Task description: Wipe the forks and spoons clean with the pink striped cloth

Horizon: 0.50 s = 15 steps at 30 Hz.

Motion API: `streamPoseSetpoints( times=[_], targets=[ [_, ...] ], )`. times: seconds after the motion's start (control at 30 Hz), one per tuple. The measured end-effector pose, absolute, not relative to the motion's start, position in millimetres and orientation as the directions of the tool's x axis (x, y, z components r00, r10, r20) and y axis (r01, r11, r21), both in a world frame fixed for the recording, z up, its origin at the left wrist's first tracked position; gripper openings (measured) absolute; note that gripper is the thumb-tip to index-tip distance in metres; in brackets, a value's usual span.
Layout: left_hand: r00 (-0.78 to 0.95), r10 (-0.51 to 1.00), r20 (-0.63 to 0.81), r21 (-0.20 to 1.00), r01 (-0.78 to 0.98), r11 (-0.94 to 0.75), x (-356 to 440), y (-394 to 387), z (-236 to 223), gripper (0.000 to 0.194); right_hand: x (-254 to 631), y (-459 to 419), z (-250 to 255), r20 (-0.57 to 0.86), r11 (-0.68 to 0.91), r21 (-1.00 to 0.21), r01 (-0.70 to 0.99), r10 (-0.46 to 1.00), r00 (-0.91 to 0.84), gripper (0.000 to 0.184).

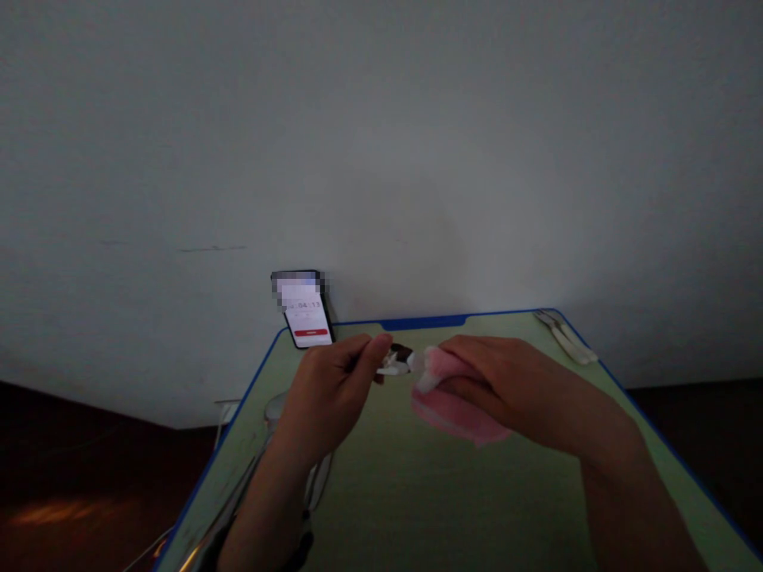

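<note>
Above the middle of the table, my left hand (334,389) is closed around a small shiny utensil that looks like a spoon (400,354). Its dark, reflective oval end pokes out past my thumb, and the rest is hidden in my fingers. My right hand (506,381) grips a folded pink and white cloth (462,413), whose pale edge is right beside the end of the utensil. Whether the cloth touches it, I cannot tell. Part of the cloth hangs below my right fingers.
A phone (308,314) with a lit timer screen leans on the wall at the back left. Forks with pale handles (566,338) lie in the back right corner. More metal cutlery (319,481) lies by my left forearm. The green table (453,508) has a blue edge.
</note>
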<state>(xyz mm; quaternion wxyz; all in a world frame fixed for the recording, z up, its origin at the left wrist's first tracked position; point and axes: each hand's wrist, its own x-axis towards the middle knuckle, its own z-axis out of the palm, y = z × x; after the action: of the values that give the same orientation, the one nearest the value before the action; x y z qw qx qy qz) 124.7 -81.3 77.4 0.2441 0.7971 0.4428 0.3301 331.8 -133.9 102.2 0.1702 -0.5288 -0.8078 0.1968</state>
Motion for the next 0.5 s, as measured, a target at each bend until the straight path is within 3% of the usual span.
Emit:
streamPoseSetpoints(
  times=[0.2, 0.33, 0.43, 0.5],
  targets=[
    [0.373, 0.835, 0.404, 0.616, 0.565, -0.550, 121.4, -84.3, 80.6, 0.032, 356.5, -144.8, 109.4, -0.009, 0.300, -0.617, 0.728, 0.922, -0.387, 0.022],
    [0.374, 0.811, 0.449, 0.722, 0.383, -0.576, 118.9, -87.2, 81.7, 0.011, 370.5, -146.6, 109.5, -0.023, 0.278, -0.652, 0.705, 0.923, -0.385, 0.025],
    [0.483, 0.761, 0.434, 0.802, 0.179, -0.571, 112.3, -86.4, 83.8, 0.037, 380.3, -143.0, 106.6, -0.034, 0.241, -0.733, 0.637, 0.921, -0.387, 0.028],
    [0.506, 0.725, 0.468, 0.794, 0.120, -0.596, 109.5, -85.9, 85.3, 0.035, 385.2, -140.5, 103.3, -0.072, 0.188, -0.820, 0.540, 0.903, -0.425, 0.031]
  ],
)
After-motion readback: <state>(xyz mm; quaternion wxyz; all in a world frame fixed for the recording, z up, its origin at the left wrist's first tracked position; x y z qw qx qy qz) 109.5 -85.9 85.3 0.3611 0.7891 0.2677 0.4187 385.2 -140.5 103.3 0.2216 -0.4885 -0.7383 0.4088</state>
